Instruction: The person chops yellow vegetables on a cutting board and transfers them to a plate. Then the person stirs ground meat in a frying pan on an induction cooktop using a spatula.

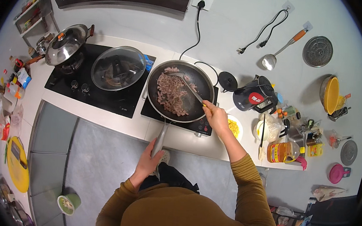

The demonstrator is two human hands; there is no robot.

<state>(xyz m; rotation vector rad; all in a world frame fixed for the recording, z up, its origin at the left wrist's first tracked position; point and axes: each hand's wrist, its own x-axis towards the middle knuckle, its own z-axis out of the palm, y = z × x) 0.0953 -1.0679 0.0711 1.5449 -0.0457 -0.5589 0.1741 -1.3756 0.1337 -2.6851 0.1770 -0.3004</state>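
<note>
A dark frying pan (202, 82) stands on a black induction cooktop (207, 126). Browned minced or chopped meat (171, 93) covers its left and middle part. My left hand (148, 160) is closed around the pan handle (159, 140), which points towards me. In my right hand (216, 115) is a metal spatula (192, 91), its blade among the meat near the pan's upper left. A white plate of yellow food (233, 126), perhaps scrambled egg, sits under and beside my right forearm.
Left of the pan, a glass lid (118, 68) and a lidded wok (65, 45) stand on a black hob (105, 100). An electric kettle (254, 95), a bowl (260, 131) and an oil bottle (283, 152) are on the right. A cord runs behind the pan.
</note>
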